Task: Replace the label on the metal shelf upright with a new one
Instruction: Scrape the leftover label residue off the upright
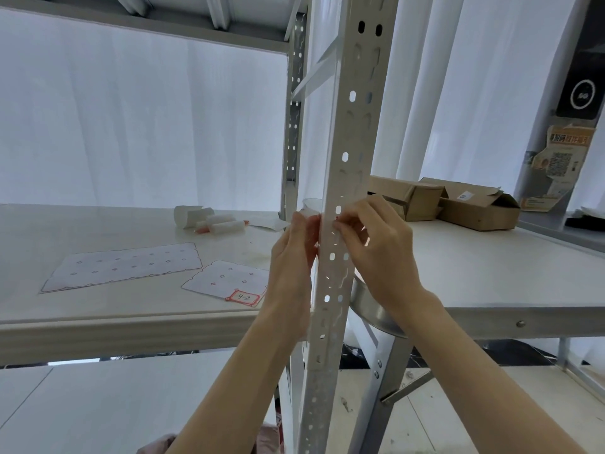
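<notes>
Both hands (373, 247) pinching at shelf upright (340, 178), label sheets (124, 267) behind

The perforated white metal shelf upright (340, 178) blocks both hands' fingertips, and the label they're pinching is basically hidden.

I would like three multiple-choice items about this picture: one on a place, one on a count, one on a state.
1. Where does the label marked 4-2 sit?
A. on its sheet on the shelf
B. on a cardboard box
C. on the floor

2. How many cardboard boxes lie on the table at right?
A. one
B. two
C. four

3. What do the hands do?
A. hang free
B. pinch at the upright
C. hold a box

Key: A, it is at the sheet's corner; B, two lie side by side; B, left hand and right hand meet at the upright.
</notes>
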